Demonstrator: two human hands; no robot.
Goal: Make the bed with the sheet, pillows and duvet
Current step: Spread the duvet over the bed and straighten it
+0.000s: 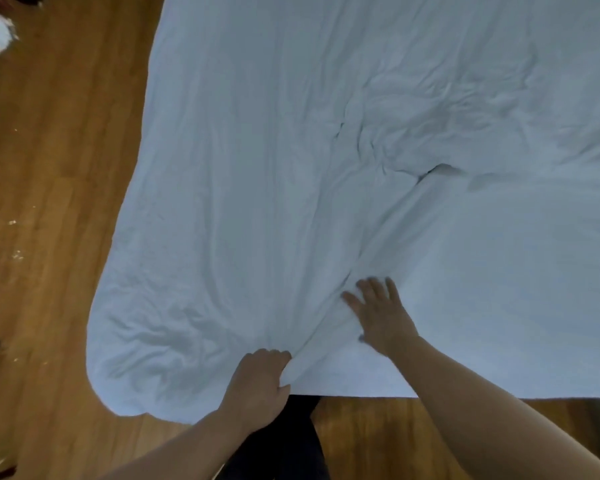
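Observation:
A white duvet (257, 174) is spread over the bed and fills most of the view; its near left corner bulges over the bed's edge. My left hand (260, 382) is closed on a fold of the duvet at the near edge. A little further in, my right hand (378, 313) lies flat on the cloth with its fingers spread, beside a long crease that runs up toward the wrinkled middle. No pillows are in view, and whatever lies under the duvet is hidden.
Wooden floor (56, 168) runs along the left side and the near end of the bed. A white object (0, 34) lies on the floor at the far left corner. My dark trouser legs (291, 441) stand against the near edge.

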